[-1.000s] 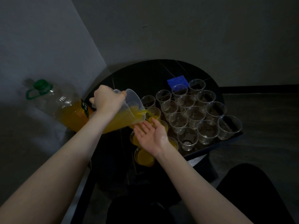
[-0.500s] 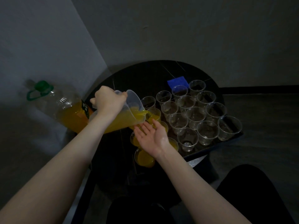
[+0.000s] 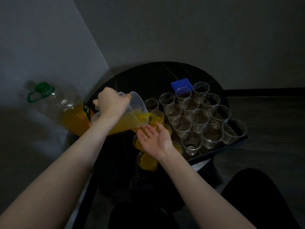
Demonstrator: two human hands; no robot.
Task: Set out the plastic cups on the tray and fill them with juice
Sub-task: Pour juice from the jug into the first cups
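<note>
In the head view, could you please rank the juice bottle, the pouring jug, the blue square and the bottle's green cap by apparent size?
Largest to smallest:
1. juice bottle
2. pouring jug, partly behind the left hand
3. blue square
4. green cap; close to the square, which lies farther away, so that order is unsure.

The tray point(image 3: 231, 147) sits on the surface point(image 3: 148, 76), with empty cups point(image 3: 199, 119) filling its 3 o'clock side and filled cups point(image 3: 146, 160) at its 9 o'clock edge. A jug point(image 3: 132, 116) tilts over a cup at the tray's 10 o'clock. The bottle point(image 3: 66, 109) lies at the surface's 9 o'clock, a sponge point(image 3: 180, 84) at the tray's 12 o'clock.
</note>
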